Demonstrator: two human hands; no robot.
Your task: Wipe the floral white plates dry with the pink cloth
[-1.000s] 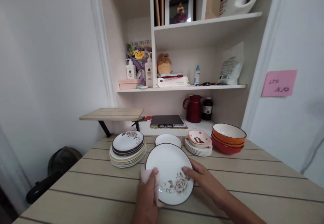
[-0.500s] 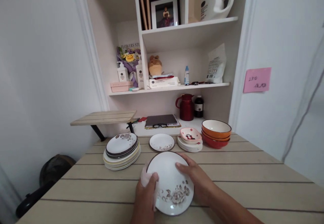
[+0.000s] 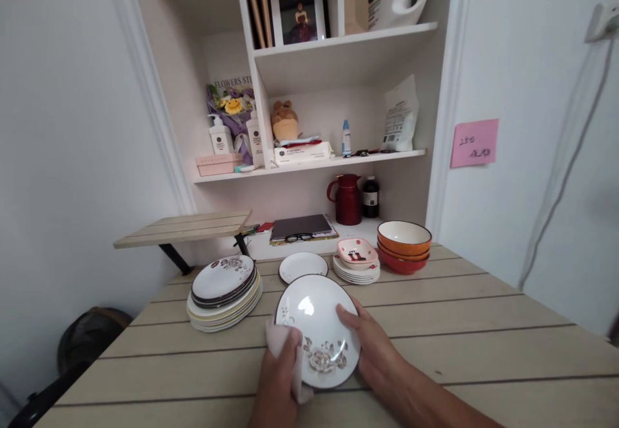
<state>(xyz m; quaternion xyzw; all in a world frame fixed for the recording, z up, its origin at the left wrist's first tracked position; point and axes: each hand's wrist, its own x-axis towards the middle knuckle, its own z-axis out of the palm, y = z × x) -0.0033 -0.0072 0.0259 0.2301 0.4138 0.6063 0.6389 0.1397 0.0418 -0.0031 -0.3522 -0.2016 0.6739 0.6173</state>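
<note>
Between my hands is a white plate (image 3: 314, 325) with a dark rim and brown flowers, tilted toward me over the table. My left hand (image 3: 281, 370) grips its left edge through a pale pink cloth (image 3: 278, 338), thumb on top. On the right edge, my right hand (image 3: 370, 334) is closed with its thumb on the face; the fingers behind are hidden. Just beyond lies another flowered plate (image 3: 303, 265) on the table. To the left stands a stack of plates (image 3: 225, 280), dark-rimmed ones over yellow-rimmed ones.
Small plates (image 3: 356, 276) carry a pink square bowl (image 3: 356, 252). Beside them are stacked orange and red bowls (image 3: 403, 247). A raised wooden shelf (image 3: 186, 229) overhangs the back left. Behind stand a dark red jug (image 3: 347, 199), a dark bottle (image 3: 370, 197) and a laptop (image 3: 302, 227).
The held plate has tilted, and a bright reflection now shows on its face. Both hands keep their grip. The whole view has shifted slightly.
</note>
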